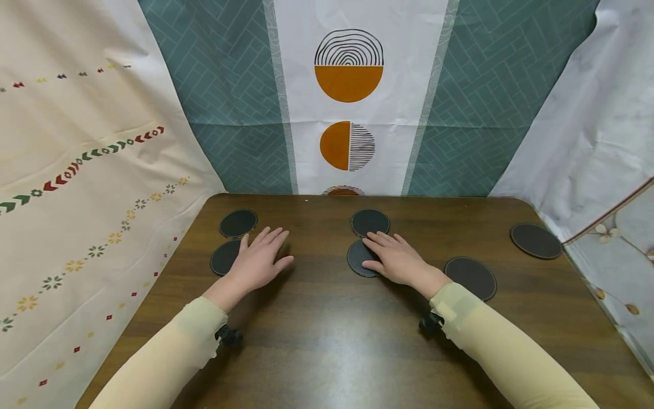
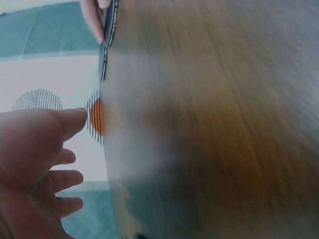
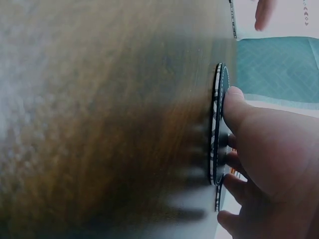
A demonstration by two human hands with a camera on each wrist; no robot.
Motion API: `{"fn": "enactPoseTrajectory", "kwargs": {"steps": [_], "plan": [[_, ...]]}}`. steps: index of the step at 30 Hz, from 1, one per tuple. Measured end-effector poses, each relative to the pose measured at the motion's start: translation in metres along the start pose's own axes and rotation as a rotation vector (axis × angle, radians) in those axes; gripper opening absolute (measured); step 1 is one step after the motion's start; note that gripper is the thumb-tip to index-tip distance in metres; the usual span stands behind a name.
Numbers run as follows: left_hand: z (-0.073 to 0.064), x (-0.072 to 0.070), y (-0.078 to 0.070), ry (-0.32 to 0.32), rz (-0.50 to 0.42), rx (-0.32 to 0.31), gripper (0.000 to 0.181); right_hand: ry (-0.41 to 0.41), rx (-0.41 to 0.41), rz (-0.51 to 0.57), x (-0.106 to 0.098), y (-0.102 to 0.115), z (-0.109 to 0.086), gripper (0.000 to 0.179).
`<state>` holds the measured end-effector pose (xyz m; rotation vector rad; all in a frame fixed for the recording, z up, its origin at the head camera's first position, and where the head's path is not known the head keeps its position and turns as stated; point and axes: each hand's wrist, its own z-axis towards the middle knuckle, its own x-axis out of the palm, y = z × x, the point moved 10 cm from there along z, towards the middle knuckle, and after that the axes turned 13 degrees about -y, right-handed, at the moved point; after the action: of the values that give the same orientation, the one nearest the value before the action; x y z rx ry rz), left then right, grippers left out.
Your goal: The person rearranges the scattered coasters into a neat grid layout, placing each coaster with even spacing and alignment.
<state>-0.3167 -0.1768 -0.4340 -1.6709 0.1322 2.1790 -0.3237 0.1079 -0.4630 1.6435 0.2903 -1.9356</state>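
Beneath the spread right hand [image 1: 395, 259], a thin coaster [image 1: 356, 259], likely light and stiff, is best pinched by its rim; the left hand [image 1: 257, 263] is spread, empty.

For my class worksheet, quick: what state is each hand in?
Left hand: open, holding nothing.
Right hand: open, over a disc, not gripping it.
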Motion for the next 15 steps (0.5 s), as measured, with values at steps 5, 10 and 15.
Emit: {"fn": "enactPoseTrajectory", "kwargs": {"steps": [5, 10, 15], "plan": [[-0.01, -0.007, 0.018, -0.015, -0.015, -0.031, 0.074, 0.004, 0.004, -0.007, 0.001, -0.002, 0.0, 0.072], [-0.021, -0.011, 0.037, -0.03, -0.032, -0.071, 0.074, 0.012, -0.001, -0.02, 0.004, -0.003, 0.001, 0.072], [-0.032, -0.013, 0.057, -0.032, -0.035, -0.114, 0.074, 0.012, -0.005, -0.031, 0.004, -0.002, 0.001, 0.072]]}}
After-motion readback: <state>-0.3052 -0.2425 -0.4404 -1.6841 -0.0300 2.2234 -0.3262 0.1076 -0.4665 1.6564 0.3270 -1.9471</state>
